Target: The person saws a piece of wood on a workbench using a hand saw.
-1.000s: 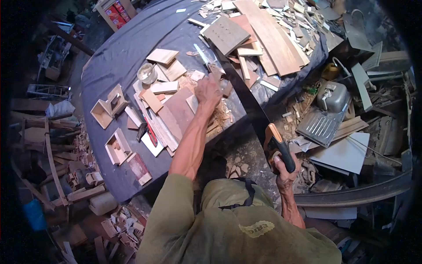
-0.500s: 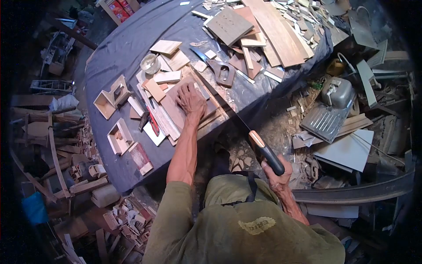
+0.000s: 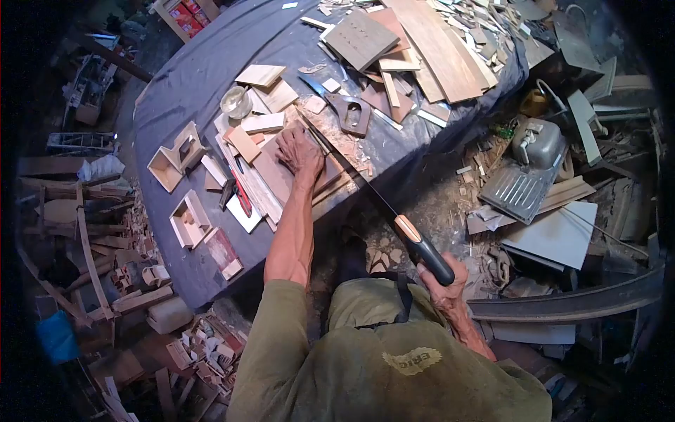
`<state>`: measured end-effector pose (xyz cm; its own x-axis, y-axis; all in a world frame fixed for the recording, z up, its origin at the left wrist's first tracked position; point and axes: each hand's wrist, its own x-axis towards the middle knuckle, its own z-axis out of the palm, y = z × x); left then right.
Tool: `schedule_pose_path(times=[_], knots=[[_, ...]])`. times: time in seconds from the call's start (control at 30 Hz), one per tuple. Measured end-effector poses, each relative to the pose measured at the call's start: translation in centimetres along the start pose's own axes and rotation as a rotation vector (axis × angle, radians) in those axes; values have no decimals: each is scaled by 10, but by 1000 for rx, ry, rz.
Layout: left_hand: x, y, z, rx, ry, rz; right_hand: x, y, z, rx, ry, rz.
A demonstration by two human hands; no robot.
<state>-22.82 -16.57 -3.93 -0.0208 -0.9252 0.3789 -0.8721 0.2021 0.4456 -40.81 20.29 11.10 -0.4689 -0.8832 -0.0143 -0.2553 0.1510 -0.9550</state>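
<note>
My right hand point(image 3: 446, 278) is wrapped around the black and orange handle of a handsaw point(image 3: 420, 245). The saw's long thin blade runs up and left over the table edge, along the right side of the wood by my other hand. My left hand point(image 3: 301, 151) presses down with bent fingers on a piece of wood, holding it on a brown board point(image 3: 271, 169) at the table's near edge. Its fingertips are close to the blade, and the piece under them is mostly covered. Sawdust point(image 3: 343, 143) lies beside the blade.
On the cloth-covered table point(image 3: 204, 70) are a second saw point(image 3: 349, 112), a glue-smeared tub point(image 3: 236, 103), red-handled pliers point(image 3: 241, 191), small wooden boxes point(image 3: 190, 219) and stacked boards point(image 3: 429, 49). A metal sink point(image 3: 520, 186) and scrap wood lie on the floor around.
The saw and my right hand have shifted slightly down and right. My left hand stays on the wood, its fingers a little more curled. The view has tilted slightly.
</note>
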Motion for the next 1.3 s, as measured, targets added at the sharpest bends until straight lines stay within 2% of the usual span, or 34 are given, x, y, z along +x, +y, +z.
schedule_pose_path(times=[0.1, 0.2, 0.27, 0.37, 0.47, 0.57, 0.6, 0.73, 0.83, 0.93, 1.03, 1.23, 1.3], knots=[[0, 4, -6, 46, -67, -33, -1, -1, -1, 2, -2, -8], [3, -1, 0, 27, -5, 12, -3, 1, -3, -15, -14, -25], [5, 2, -4, 51, -56, -30, -3, 3, -3, -16, -9, -25], [4, 13, -15, 60, -73, -72, -4, -4, -6, -37, -64, 88], [4, 12, -4, 28, 25, -96, -1, -27, 3, 204, 1, 116], [4, 9, 1, -7, 100, -28, 2, -14, -2, -11, -160, -98], [5, 8, 0, -15, 118, 8, 3, -17, -4, -49, -206, -107], [6, 6, 3, -39, 192, 73, 4, -24, 6, 16, -133, -42], [7, 7, 3, -59, 185, 53, 6, -30, 1, 18, -156, 40], [7, 9, 0, -103, 191, 44, 2, -28, -1, -28, -133, -74], [10, -2, 5, -112, 203, 121, 11, -31, 7, -162, -143, -94], [9, 1, 4, -96, 180, 83, 7, -25, 8, -106, -90, -173], [9, 0, 5, -105, 225, 116, 16, -29, 16, -95, -107, -92]])
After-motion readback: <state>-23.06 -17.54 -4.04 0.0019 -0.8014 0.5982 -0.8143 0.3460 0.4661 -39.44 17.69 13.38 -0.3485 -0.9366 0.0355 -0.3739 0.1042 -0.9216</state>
